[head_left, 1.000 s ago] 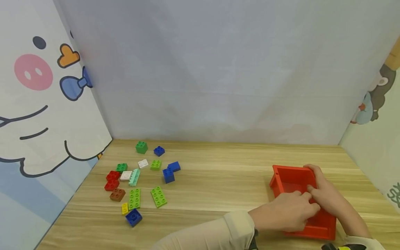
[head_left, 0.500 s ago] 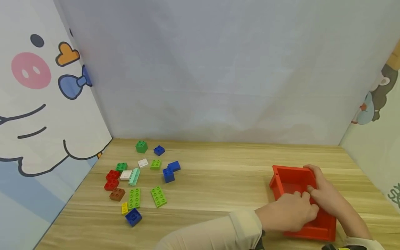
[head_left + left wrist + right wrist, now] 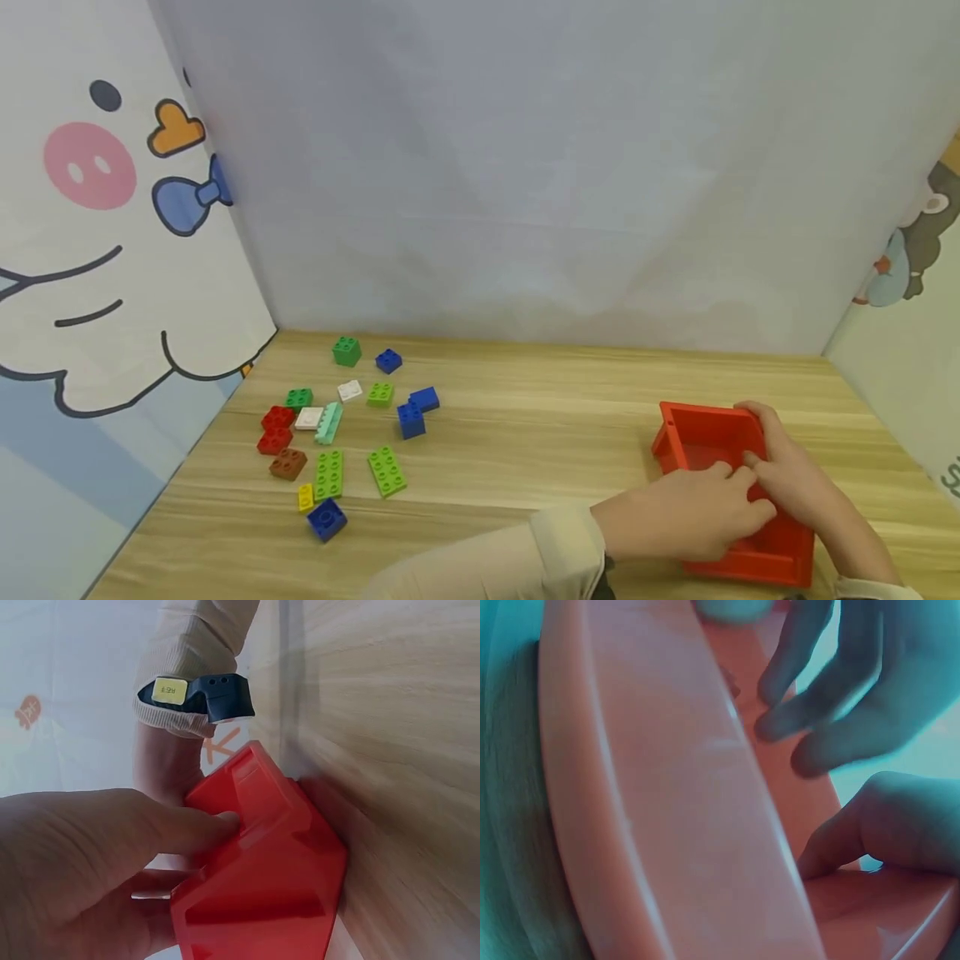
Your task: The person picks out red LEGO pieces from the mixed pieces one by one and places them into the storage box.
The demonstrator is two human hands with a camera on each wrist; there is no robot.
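A red plastic bin [image 3: 765,573] sits on the table at the right. My right hand [image 3: 791,475] grips its right wall, thumb on the inside and a finger bent near the far corner. From the left my left hand [image 3: 690,512] reaches over the bin opening, its fingers dipping inside, close to the right thumb. Those fingers [image 3: 780,727] hang loose and apart in the right wrist view, with nothing showing between them. In the left wrist view the left thumb [image 3: 210,827] overlaps the wall of the bin [image 3: 262,915]. The bin's floor is partly hidden under the hands.
Several toy building bricks lie scattered at the table's left: blue bricks [image 3: 411,420], lime plates [image 3: 386,472], red bricks [image 3: 275,440], a brown brick [image 3: 288,464], a mint piece [image 3: 328,423], a yellow one [image 3: 305,497]. A pale curtain [image 3: 525,167] hangs behind the wooden table [image 3: 525,400].
My left hand shifts slightly right, then back left, and its fingers are a little more spread. The right hand keeps its grip on the bin. The head view has turned slightly left.
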